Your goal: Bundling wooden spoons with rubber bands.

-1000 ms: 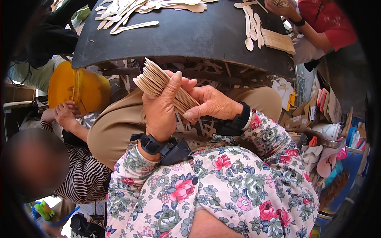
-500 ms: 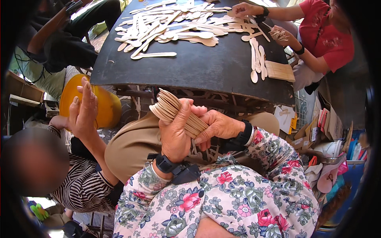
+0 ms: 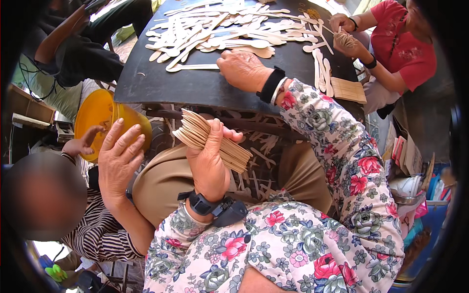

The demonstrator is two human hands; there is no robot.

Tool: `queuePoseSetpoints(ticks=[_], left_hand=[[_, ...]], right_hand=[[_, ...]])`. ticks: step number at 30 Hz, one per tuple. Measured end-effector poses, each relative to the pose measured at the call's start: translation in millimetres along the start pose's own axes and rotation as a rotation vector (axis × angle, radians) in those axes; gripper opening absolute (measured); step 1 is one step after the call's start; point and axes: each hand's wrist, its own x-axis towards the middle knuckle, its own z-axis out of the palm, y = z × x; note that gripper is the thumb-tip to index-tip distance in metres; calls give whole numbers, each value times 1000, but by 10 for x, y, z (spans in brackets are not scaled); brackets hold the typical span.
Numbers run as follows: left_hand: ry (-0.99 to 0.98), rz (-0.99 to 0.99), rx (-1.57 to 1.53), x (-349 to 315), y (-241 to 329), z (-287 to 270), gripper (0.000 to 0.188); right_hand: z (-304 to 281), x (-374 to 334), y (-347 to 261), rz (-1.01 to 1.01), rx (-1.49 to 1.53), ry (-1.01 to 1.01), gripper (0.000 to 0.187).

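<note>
My left hand (image 3: 209, 163) holds a thick bundle of wooden spoons (image 3: 215, 141) above my lap, thumb across the top, with the rounded ends fanned toward the upper left. On the dark table, my right hand (image 3: 245, 71) is closed at the handle end of a single wooden spoon (image 3: 193, 67), which lies flat near the front. Its fingertips are partly hidden under the hand. Behind it spreads a large loose heap of wooden spoons (image 3: 210, 31).
A neat row of flat wooden pieces (image 3: 348, 91) lies on the table's (image 3: 161, 88) right. A yellow bucket (image 3: 139, 124) stands left. Beside me a person in stripes raises a hand (image 3: 117, 163). Across, someone in red (image 3: 405, 44) holds a bundle. Boxes (image 3: 408, 151) crowd the right.
My right hand has left the bundle and reached forward to the lone spoon on the table. My left hand keeps the bundle, slightly lower and further left. The neighbour's hand has turned and lowered.
</note>
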Motion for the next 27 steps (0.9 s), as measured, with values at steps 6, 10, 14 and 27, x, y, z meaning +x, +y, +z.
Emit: queuePoseSetpoints(ticks=[6, 10, 14, 27], left_hand=[[72, -12, 16, 9, 4, -3, 12], [52, -44, 65, -18, 5, 26, 12], [38, -29, 81, -33, 13, 10, 11], [18, -37, 127, 2, -32, -50, 10]], right_hand=[[41, 184, -120, 10, -13, -182, 21], [-3, 85, -63, 47, 12, -197, 22], [-31, -31, -111, 60, -45, -197, 22], [-335, -711, -23, 26, -44, -296, 14]])
